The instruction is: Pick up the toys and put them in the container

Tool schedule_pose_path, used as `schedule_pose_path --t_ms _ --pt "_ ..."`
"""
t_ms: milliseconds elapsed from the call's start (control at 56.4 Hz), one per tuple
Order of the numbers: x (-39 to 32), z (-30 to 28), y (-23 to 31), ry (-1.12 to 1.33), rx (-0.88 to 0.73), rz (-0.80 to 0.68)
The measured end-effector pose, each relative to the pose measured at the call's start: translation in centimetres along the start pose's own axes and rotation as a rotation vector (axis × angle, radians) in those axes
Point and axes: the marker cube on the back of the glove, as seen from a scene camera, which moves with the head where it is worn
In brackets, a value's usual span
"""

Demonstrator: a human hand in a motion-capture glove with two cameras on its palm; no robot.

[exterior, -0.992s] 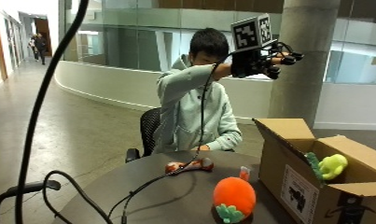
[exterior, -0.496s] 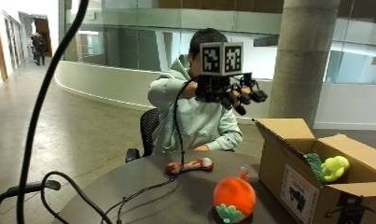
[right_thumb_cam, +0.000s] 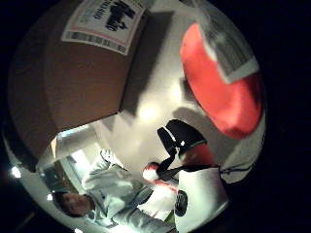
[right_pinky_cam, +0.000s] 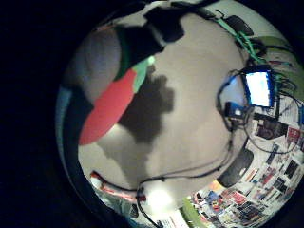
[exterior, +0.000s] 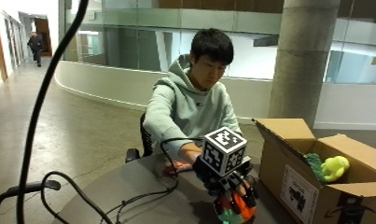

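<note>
Box [exterior: 311, 186] side carries a white label [right_thumb_cam: 104, 22] with black print and a barcode strip; the text is too blurred to read. A second white label [exterior: 297, 195] shows on the box side in the outside view, also unreadable.

The box is open cardboard with its flaps up, standing on the table [exterior: 125, 196] at the person's right. Inside it are a yellow-green plush [exterior: 334, 167] and something dark green [exterior: 314, 166] beside it, against the near wall.

The right hand [exterior: 234, 186] is down on the orange toy [exterior: 237, 210], which sits on the table just beside the box. Gloved fingers [exterior: 248, 198] curl down over the toy's top; it looks like a grasp, and the toy appears to rest on the table. The toy's green leaves [exterior: 228, 217] show at the bottom. In the little-finger palm view the orange body [right_pinky_cam: 107, 111] and a green leaf sit close under the palm, casting a shadow on the table. In the thumb palm view the toy [right_thumb_cam: 218, 92] lies between the palm and the box wall.

A second toy [exterior: 178, 167], pinkish-red, lies on the table near the person's chest, well apart from the box.

The table is round and grey, with black cables [exterior: 131, 200] running across it. The person sits in a chair. The room has a concrete floor, glass walls and a concrete column [exterior: 305, 60].
</note>
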Motion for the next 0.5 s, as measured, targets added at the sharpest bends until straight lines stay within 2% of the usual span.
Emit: schedule_pose_path --t_ms 106,266,390,496 --pt "1.2 0.8 -1.5 -0.023 0.120 0.031" --pt "1.3 1.1 -1.5 -0.092 0.192 0.053" --pt "0.9 1.0 -0.5 -0.089 0.175 0.067" --pt "0.7 0.5 1.2 -0.068 0.095 0.076"
